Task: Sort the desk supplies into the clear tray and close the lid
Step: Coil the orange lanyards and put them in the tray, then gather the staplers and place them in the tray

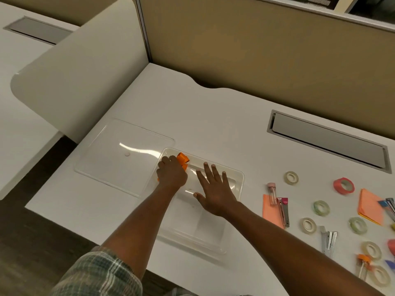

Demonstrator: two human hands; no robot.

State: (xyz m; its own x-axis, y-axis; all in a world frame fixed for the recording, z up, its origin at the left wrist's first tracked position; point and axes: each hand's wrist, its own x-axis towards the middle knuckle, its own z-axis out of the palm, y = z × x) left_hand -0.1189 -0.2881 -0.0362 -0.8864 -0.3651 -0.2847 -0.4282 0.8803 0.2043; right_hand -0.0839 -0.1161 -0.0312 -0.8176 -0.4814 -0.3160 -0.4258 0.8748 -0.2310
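Gripping an orange item (183,159) in the left hand (172,175) at the far-left corner of the clear tray (240,182); holding the right hand (215,193) over its middle, fingers (208,170) spread wide.

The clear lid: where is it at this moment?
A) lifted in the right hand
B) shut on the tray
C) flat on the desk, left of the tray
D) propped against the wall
C: the clear lid lies flat on the desk just left of the clear tray, which is open; the left hand holds an orange item at its far corner.
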